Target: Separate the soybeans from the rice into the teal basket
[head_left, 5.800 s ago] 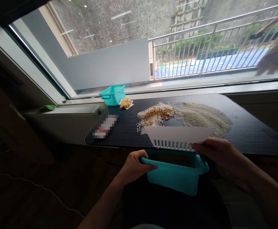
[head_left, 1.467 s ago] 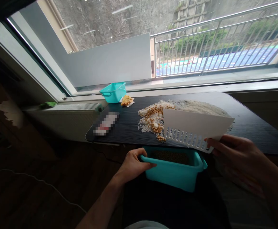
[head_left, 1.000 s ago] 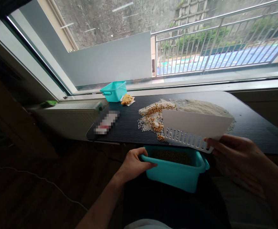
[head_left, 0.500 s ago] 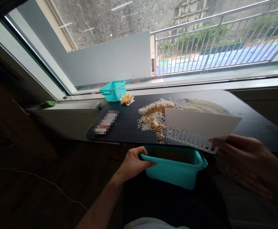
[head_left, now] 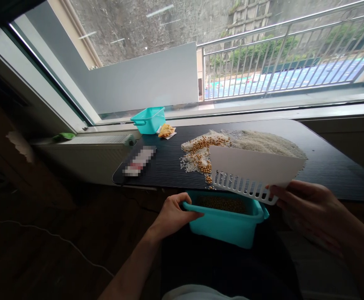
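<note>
The left hand [head_left: 173, 213] curls shut, forearm rising from 7 o'clock — right hand [head_left: 308, 210] at 4 o'clock, fingers [head_left: 286, 192] apparently pinched, pointing toward 10.

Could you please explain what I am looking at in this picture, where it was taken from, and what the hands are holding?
There is no machine here, only a person's two bare hands. The single picture comes from a camera worn on the person's head, looking forward and down, so the arms reach in from the bottom edge.

The left hand grips the rim of a teal tub, held just below the near edge of the black table. Brownish beans show inside the tub. The right hand holds a white slotted scraper, whose slotted edge sits at that same table edge.

On the table lie a spread of white rice and yellow beans mixed into its left side. Farther left are a blurred flat object, a second teal tub and something yellow and crumpled. Behind is a window with a railing outside.
</note>
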A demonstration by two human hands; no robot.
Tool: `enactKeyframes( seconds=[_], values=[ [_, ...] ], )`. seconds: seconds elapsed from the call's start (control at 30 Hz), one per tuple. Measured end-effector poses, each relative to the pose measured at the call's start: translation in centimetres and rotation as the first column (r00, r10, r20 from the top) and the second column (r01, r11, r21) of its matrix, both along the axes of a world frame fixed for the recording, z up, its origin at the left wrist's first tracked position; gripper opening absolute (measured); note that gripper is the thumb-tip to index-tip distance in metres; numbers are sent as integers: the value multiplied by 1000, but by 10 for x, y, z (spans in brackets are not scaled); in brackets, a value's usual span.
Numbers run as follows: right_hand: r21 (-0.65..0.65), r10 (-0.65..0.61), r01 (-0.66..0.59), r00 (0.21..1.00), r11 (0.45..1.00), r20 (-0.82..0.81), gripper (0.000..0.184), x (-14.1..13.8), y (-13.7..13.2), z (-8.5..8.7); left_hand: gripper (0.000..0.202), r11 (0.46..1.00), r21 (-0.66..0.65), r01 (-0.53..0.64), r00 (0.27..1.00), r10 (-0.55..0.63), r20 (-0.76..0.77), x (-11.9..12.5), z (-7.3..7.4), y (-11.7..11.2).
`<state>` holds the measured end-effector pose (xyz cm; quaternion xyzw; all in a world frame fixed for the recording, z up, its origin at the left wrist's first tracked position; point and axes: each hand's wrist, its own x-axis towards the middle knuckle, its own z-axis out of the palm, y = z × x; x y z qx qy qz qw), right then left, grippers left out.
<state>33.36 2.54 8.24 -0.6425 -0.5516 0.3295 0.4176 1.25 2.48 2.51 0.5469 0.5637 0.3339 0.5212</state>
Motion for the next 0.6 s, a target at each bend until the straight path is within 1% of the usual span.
enactKeyframes(
  seconds=[0.07, 0.13, 0.2, 0.3, 0.43, 0.6],
  values=[
    [-29, 46, -47, 998, 998, -38, 67, -2, 6, 1, 43, 1000, -5, -14, 1000, 14, -10, -1, 1, 0],
    [-39, 50, -52, 997, 998, -53, 68, -4, 10, 1, 43, 1000, -13, -19, 1000, 18, -14, -1, 2, 0],
    [-51, 53, -57, 995, 997, -81, 68, -6, 11, 2, 43, 1000, -19, -16, 1000, 16, -8, -1, 2, 0],
    [-50, 93, -98, 990, 994, -107, 66, -10, 9, 0, 43, 1000, -9, -20, 1000, 20, 12, -1, 0, 0],
    [-6, 123, -124, 990, 992, -72, 66, -18, 6, -5, 44, 1000, -10, -25, 1000, 25, 19, -1, -1, -1],
    [-9, 138, -138, 990, 990, -26, 67, -23, 5, -12, 42, 999, -17, -30, 999, 29, -17, -1, 3, -1]
  ],
)
